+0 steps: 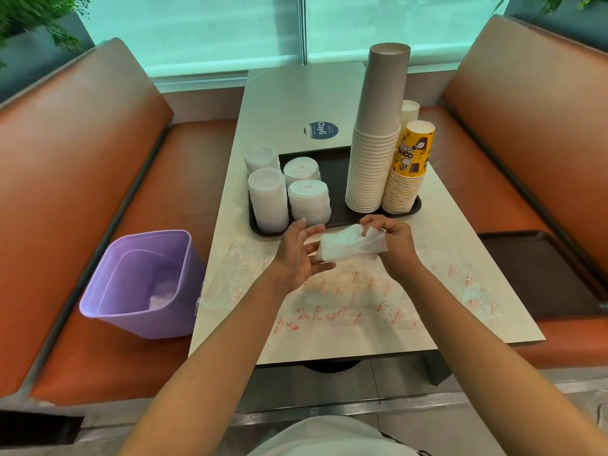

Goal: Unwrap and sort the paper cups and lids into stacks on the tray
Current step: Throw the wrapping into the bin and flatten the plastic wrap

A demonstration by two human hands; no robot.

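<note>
A dark tray [335, 166] lies across the table's middle. On its left side stand several white lid stacks [268, 199]. On its right side rise a tall stack of grey-brown cups [375, 139] and a shorter stack of yellow printed cups [409, 169], with a small white stack [410, 110] behind them. Just in front of the tray I hold a short wrapped stack of white lids [345, 243] lying sideways. My right hand [391, 238] pinches the plastic wrap at its right end. My left hand [301, 251] is open, palm up, fingers under its left end.
Crumpled clear plastic wrappers with red print [345, 301] cover the table's near half. A purple bin [144, 284] sits on the left orange bench, some plastic inside. A second dark tray [539, 274] lies on the right bench. A round sticker [321, 130] marks the table.
</note>
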